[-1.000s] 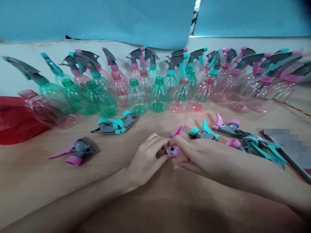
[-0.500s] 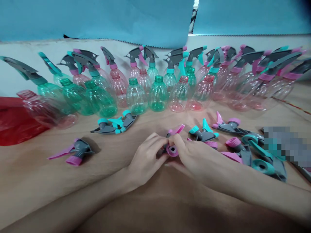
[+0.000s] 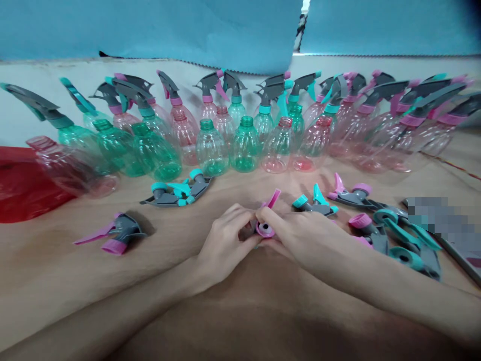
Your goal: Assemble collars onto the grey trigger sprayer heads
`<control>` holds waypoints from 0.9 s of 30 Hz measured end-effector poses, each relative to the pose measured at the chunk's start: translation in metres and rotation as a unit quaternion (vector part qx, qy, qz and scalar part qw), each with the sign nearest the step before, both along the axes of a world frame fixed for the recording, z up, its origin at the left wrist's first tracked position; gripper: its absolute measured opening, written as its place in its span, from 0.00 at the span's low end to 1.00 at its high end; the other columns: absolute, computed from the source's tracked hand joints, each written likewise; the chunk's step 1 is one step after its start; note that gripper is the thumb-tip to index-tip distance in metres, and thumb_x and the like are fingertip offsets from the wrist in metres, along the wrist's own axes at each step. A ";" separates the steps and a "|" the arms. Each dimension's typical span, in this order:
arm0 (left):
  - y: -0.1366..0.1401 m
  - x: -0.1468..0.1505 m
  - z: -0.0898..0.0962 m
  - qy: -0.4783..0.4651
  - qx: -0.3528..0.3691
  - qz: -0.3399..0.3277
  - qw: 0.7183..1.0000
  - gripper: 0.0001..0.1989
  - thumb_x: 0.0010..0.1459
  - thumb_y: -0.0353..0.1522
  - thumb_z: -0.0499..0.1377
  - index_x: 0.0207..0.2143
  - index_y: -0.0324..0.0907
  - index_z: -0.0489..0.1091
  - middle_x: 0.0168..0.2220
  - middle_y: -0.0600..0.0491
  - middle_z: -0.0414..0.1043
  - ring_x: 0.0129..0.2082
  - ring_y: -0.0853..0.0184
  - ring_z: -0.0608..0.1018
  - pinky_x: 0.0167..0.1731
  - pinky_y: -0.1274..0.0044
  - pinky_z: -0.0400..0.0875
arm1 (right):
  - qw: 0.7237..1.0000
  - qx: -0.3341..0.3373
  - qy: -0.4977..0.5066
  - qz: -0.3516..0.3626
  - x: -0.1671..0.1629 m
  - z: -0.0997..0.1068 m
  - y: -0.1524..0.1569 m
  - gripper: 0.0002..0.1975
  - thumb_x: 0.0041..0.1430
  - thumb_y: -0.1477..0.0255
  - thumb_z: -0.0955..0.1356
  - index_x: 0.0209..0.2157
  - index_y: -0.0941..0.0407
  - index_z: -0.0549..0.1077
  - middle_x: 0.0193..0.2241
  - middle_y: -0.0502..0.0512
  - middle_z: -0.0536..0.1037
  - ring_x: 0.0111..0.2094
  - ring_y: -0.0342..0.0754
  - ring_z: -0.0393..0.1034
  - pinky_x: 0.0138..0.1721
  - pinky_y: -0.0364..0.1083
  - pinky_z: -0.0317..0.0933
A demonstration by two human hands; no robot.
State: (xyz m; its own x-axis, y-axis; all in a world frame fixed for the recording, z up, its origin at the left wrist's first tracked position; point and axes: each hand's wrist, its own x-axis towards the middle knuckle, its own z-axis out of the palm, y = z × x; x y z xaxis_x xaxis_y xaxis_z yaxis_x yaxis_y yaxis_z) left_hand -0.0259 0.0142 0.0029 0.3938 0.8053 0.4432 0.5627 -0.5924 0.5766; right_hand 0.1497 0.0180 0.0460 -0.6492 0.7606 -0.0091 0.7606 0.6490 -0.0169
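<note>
Between my two hands, at the middle of the table, is a grey and pink spray trigger head (image 3: 265, 229). Its pink collar opening faces me and its pink lever points up to the right. My left hand (image 3: 225, 243) pinches its left side with thumb and fingers. My right hand (image 3: 300, 235) is closed around its right side, the thumb beside the collar. Much of the grey body is hidden by my fingers. Alone on the left lies another pink-collared trigger head (image 3: 126, 231). Just past my right hand lies a teal-collared trigger head (image 3: 313, 205).
Several trigger heads (image 3: 406, 258) lie at the right, beside a partly blurred flat object (image 3: 447, 230). A pair of teal ones (image 3: 165, 194) lies left of centre. Open green and pink bottles (image 3: 246, 150) stand behind, with capped spray bottles (image 3: 265, 113) further back. A red sheet (image 3: 22, 190) lies far left.
The held trigger head has turned a little, so its pink lever points more upward. My right hand has shifted slightly and now covers a pink collar that showed behind it.
</note>
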 end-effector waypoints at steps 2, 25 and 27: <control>0.000 0.000 0.000 -0.001 -0.001 0.000 1.000 0.04 0.57 0.24 0.61 0.32 0.40 0.69 0.27 0.57 0.67 0.29 0.68 0.68 0.28 0.78 0.64 | 1.000 0.007 -0.006 -0.007 0.000 0.000 0.000 0.14 0.59 0.74 0.64 0.48 0.60 0.65 0.32 0.60 0.76 0.23 0.49 0.70 0.16 0.42 0.38; 0.000 0.000 0.001 -0.024 -0.019 -0.017 0.999 0.08 0.56 0.28 0.64 0.39 0.42 0.72 0.33 0.54 0.75 0.32 0.67 0.74 0.34 0.76 0.69 | 0.985 -0.081 0.127 0.087 0.032 0.030 0.015 0.09 0.64 0.69 0.63 0.30 0.53 0.71 0.21 0.46 0.72 0.21 0.41 0.60 0.22 0.42 0.48; 0.000 -0.001 0.001 -0.023 -0.021 -0.016 0.999 0.09 0.55 0.29 0.65 0.40 0.42 0.72 0.34 0.54 0.75 0.33 0.67 0.74 0.35 0.76 0.70 | 0.984 -0.058 0.142 0.093 0.032 0.031 0.015 0.08 0.64 0.69 0.64 0.31 0.52 0.73 0.21 0.45 0.73 0.21 0.41 0.62 0.24 0.43 0.49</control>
